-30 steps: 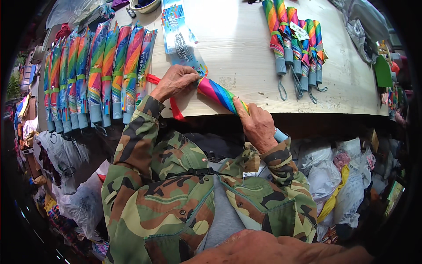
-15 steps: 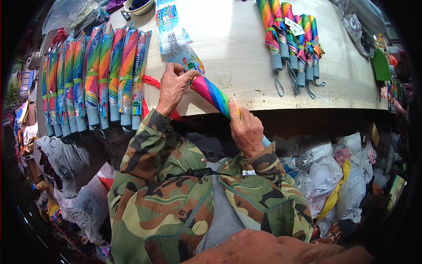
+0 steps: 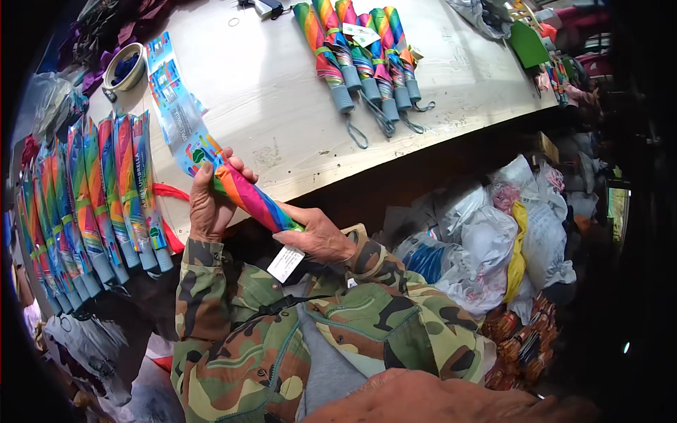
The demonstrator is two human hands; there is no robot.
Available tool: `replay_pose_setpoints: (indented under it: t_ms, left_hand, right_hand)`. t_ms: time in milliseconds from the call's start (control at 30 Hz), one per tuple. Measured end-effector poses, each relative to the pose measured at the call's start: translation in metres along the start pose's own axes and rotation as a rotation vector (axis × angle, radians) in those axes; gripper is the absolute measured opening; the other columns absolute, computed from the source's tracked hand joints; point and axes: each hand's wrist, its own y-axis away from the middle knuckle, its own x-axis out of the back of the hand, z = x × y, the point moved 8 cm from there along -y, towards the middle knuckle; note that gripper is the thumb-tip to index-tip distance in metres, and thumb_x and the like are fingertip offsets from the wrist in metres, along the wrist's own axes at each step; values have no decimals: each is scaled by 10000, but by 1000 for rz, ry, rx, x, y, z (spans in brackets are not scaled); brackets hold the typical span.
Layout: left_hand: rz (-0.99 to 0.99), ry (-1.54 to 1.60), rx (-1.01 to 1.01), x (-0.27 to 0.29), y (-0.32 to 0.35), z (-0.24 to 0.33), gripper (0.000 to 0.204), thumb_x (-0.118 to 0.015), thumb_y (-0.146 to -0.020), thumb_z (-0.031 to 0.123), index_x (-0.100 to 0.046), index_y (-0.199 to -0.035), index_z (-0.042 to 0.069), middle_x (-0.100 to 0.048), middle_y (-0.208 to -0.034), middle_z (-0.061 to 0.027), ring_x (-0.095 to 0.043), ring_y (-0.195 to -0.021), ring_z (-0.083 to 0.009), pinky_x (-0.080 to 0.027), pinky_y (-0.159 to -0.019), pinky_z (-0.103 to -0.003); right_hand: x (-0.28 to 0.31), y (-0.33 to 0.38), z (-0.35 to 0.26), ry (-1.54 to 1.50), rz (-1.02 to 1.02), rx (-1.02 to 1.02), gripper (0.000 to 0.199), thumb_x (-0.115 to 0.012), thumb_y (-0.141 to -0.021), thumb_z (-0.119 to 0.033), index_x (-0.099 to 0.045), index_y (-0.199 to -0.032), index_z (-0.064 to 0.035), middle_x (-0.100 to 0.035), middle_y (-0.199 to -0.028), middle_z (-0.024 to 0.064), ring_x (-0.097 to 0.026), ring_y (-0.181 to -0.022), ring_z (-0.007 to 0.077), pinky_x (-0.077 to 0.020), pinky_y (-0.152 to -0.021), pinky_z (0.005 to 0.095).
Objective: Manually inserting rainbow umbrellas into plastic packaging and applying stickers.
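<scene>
A folded rainbow umbrella [image 3: 250,197] slants across my front, its upper end at the mouth of a printed clear plastic sleeve [image 3: 197,151]. My left hand [image 3: 214,201] is closed around the sleeve's mouth and the umbrella's end, thumb on top and fingers behind. Lower down, my right hand [image 3: 317,233] grips the umbrella near its handle, which the hand hides. A white paper tag [image 3: 285,264] hangs below that hand. The sleeve belongs to a strip of flat printed sleeves [image 3: 167,81] lying on the table [image 3: 261,92].
Several sleeved umbrellas [image 3: 95,183] line the table's left side, next to a red ribbon [image 3: 171,192]. Several bare umbrellas [image 3: 367,60] lie farther back. A bowl [image 3: 127,67] holds dark blue stuff. Stuffed plastic bags [image 3: 479,261] are heaped at the right, below the table edge.
The view has turned rightward, so the table things appear farther left. The umbrella's end has come to the sleeve's mouth, with my left fingers wrapped around it. The white tag has come into sight.
</scene>
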Motion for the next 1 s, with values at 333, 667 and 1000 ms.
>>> replay_pose_setpoints:
  t_ms: [333, 667, 1000]
  left_hand:
    - [-189, -99, 82, -35, 12, -34, 781, -812, -933, 634, -608, -1400, 42, -724, -1177, -128, -711, -1090, -305, -606, -994, -513]
    - [126, -294, 263, -21, 29, -44, 507, -771, -954, 162, -570, -1384, -16, -776, -1136, -192, -771, -1021, -282, -657, -881, -378]
    - [276, -211, 145, 5, 46, -19, 431, -782, -1020, 214, -568, -1324, -3, -796, -1086, -185, -779, -1002, -240, -641, -932, -400]
  right_hand:
    - [-35, 5, 21, -818, -298, -330, 328, -759, -988, -170, -717, -1264, 1, -787, -986, 67, -695, -680, 105, -567, -618, 253]
    - [-32, -19, 28, -812, -149, -272, 348, -697, -1075, -261, -670, -1271, 26, -769, -1043, 158, -729, -682, 180, -598, -571, 284]
    - [-37, -4, 20, -450, 245, 61, 528, -447, -1194, -263, -492, -1582, 92, -663, -1458, 163, -655, -1290, 195, -514, -1102, 322]
